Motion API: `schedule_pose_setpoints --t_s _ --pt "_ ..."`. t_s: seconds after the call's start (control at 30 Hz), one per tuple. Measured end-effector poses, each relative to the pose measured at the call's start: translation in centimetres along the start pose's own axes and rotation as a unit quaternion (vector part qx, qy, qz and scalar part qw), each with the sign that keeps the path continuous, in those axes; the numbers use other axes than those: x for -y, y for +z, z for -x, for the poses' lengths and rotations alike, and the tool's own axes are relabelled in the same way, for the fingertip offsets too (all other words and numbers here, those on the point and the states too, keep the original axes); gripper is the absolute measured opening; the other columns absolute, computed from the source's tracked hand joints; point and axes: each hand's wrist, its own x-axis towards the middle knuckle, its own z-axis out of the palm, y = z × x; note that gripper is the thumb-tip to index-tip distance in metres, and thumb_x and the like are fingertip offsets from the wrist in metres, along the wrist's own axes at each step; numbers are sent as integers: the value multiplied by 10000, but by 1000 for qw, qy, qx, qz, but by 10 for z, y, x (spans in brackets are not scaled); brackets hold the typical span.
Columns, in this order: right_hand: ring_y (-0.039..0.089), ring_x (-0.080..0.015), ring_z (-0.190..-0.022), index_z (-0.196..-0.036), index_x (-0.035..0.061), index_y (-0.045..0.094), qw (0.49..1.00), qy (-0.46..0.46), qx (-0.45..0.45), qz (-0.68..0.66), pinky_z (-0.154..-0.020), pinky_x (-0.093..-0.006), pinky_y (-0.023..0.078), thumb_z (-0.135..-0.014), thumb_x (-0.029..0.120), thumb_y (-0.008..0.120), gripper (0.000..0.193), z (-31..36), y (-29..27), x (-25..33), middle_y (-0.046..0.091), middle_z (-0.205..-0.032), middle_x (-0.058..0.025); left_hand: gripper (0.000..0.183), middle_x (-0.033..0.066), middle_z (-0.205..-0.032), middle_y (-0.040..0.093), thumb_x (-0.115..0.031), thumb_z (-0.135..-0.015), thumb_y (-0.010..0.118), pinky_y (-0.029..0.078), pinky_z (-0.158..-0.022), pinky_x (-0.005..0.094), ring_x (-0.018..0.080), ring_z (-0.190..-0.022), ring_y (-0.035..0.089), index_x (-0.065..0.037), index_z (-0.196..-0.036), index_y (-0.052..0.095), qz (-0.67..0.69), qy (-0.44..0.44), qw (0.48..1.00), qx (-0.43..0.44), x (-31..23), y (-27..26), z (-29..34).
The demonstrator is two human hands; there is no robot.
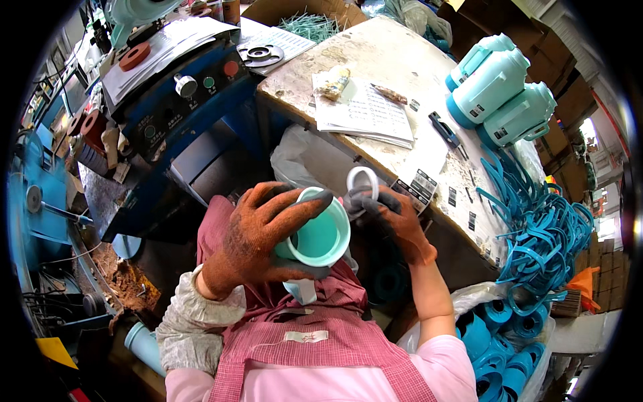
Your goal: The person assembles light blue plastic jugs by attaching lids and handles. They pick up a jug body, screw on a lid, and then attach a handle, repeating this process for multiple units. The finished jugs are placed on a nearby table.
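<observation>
In front of my apron, my left hand (pixel 251 234), in an orange-brown work glove with dark fingertips, is closed around a mint-green plastic cup-shaped part (pixel 343 234). Its round mouth tilts up, showing a smooth green inside. Just right of it, my gloved right hand (pixel 396 221) pinches a whitish ring (pixel 362 170) between dark-stained fingers. The ring stands upright, apart from the cup's rim. My right fingers hide its lower part.
A worn worktable (pixel 382 50) holds papers (pixel 365 114), a black-handled tool (pixel 444 129), mint-green jugs (pixel 492 84) and tangled blue strips (pixel 542 234). A bag of blue parts (pixel 495 348) sits at lower right. A machine control panel (pixel 181 100) stands at left.
</observation>
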Motion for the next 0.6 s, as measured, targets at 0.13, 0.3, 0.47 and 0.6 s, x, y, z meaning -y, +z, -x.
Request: schedule_pose_setpoints --t_s 0.13,0.3,0.47,0.6 --pt "545 -276 -980 -849 81 694 919 -200 14 339 -884 -386 416 -868 185 625 126 20 6 83 621 -972 -69 908 113 -1201 575 -460 -493 824 421 -896 485 354 -1074 526 -181 -1304 526 -12 -11 1000 -7 -9 14 5" --pt "596 -233 -931 -967 8 646 990 -83 110 -41 -844 -386 471 -884 163 617 177 25 22 113 613 -1011 -113 909 142 -1213 561 -461 -519 842 396 -967 505 370 -1175 498 -145 -1304 512 -8 16 1000 -18 -20 29 6" --pt "626 -252 -970 -1157 6 535 995 -29 69 69 -829 -339 494 -879 107 600 303 28 42 124 604 -1072 -145 1040 187 -1243 542 -431 -512 865 396 -998 476 385 -1144 531 -21 -1352 407 43 1 997 -57 -22 39 6" --pt "623 -326 -902 -1072 14 542 894 -154 117 405 -765 -370 520 -776 67 637 315 30 59 121 577 -1025 -174 1094 206 -1246 542 -396 -485 879 425 -974 429 363 -1110 560 15 -1365 377 96 -3 994 -55 -23 43 7"
